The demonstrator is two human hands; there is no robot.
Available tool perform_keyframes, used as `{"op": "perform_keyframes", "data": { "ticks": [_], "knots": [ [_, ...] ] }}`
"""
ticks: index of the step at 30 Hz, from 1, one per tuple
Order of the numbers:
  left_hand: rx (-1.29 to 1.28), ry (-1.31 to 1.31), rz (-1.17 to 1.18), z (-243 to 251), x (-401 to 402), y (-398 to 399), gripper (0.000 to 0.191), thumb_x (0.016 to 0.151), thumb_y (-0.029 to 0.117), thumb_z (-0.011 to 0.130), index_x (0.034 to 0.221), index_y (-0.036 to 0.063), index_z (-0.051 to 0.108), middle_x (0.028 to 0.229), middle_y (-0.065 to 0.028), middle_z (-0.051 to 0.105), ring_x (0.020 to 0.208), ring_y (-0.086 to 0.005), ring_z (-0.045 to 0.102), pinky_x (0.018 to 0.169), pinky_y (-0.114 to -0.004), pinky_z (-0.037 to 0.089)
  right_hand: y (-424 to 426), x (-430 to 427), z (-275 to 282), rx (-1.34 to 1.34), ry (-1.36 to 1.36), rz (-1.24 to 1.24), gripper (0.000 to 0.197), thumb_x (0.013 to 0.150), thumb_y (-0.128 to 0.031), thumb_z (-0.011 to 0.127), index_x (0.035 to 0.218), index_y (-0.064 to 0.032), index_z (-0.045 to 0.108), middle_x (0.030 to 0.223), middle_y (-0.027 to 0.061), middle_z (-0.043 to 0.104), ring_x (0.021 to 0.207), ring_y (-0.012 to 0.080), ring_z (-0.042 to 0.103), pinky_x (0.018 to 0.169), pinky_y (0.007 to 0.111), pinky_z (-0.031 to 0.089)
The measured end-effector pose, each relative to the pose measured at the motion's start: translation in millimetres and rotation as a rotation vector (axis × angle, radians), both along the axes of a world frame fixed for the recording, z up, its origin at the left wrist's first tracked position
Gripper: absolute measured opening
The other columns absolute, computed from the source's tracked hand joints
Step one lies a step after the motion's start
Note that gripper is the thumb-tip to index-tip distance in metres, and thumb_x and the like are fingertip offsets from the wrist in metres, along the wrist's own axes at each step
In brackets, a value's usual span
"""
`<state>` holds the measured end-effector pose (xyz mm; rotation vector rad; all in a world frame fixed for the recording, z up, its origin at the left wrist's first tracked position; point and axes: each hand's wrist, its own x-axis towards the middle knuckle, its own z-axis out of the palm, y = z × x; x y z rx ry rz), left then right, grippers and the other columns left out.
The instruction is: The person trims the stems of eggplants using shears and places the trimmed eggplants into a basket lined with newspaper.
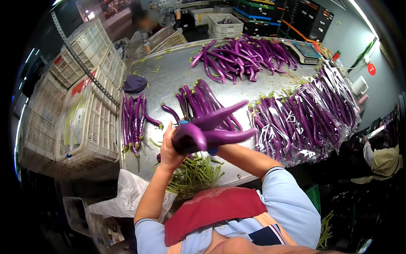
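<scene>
My left hand (168,149) grips a bunch of long purple eggplants (219,130), held above the metal table with their tips toward the camera. My right forearm (244,157) reaches in from the other side. The right hand itself is mostly hidden behind the bunch, beside a bit of blue material (213,150) that I cannot identify. Below the hands lies a heap of cut green stems (196,171). Just beyond the bunch, more loose eggplants (195,100) lie side by side. A smaller row of eggplants (134,117) rests at the table's left edge.
Plastic-bagged eggplants (295,120) line the right side. A large eggplant pile (238,58) and a scale (303,52) occupy the far end of the metal table (165,73). A dark cloth (134,83) lies left, near stacked white crates (92,117). Another person (146,25) is beyond the table.
</scene>
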<state>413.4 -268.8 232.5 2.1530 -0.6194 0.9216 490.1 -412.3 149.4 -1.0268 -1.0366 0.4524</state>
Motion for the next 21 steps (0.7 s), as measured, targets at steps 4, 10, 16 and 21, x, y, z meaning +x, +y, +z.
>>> {"op": "perform_keyframes", "data": {
  "ticks": [4,10,16,21],
  "knots": [
    [-0.558,0.407,-0.123,7,5,24,0.067,0.061,0.005,0.071,0.116,0.0036,0.033,0.1,-0.009,0.051,0.093,-0.0176,0.051,0.079,-0.029,0.042,27,-11,141,-0.339,0.501,0.001,0.031,0.078,-0.031,0.055,0.101,-0.011,0.052,0.075,0.0052,0.055,0.062,0.0145,0.054,0.054,0.027,0.044],
    [-1.039,0.656,-0.474,53,12,77,0.068,0.067,0.031,0.063,0.119,-0.0029,0.035,0.114,-0.0136,0.047,0.104,-0.0248,0.047,0.09,-0.033,0.037,43,13,170,-0.347,0.715,0.002,0.028,0.082,-0.036,0.049,0.088,-0.0091,0.049,0.072,0.0049,0.053,0.063,0.0139,0.054,0.054,0.025,0.045],
    [-1.437,0.604,-0.657,37,-2,104,0.083,0.067,0.053,0.056,0.119,-0.007,0.033,0.111,-0.0174,0.047,0.101,-0.0276,0.049,0.086,-0.039,0.042,-20,-16,111,-0.685,0.332,0.03,0.028,0.082,-0.025,0.054,0.101,-0.0044,0.051,0.073,-0.0005,0.05,0.065,0.0062,0.046,0.057,0.019,0.04],
    [-1.607,0.615,-0.76,7,1,105,0.081,0.066,0.053,0.059,0.119,-0.004,0.034,0.112,-0.0166,0.047,0.104,-0.0269,0.048,0.087,-0.041,0.041,-31,-53,88,-0.845,0.066,0.104,0.05,0.076,-0.032,0.063,0.115,-0.0047,0.047,0.092,0.0083,0.057,0.085,0.0116,0.051,0.079,0.026,0.042]
  ]
}}
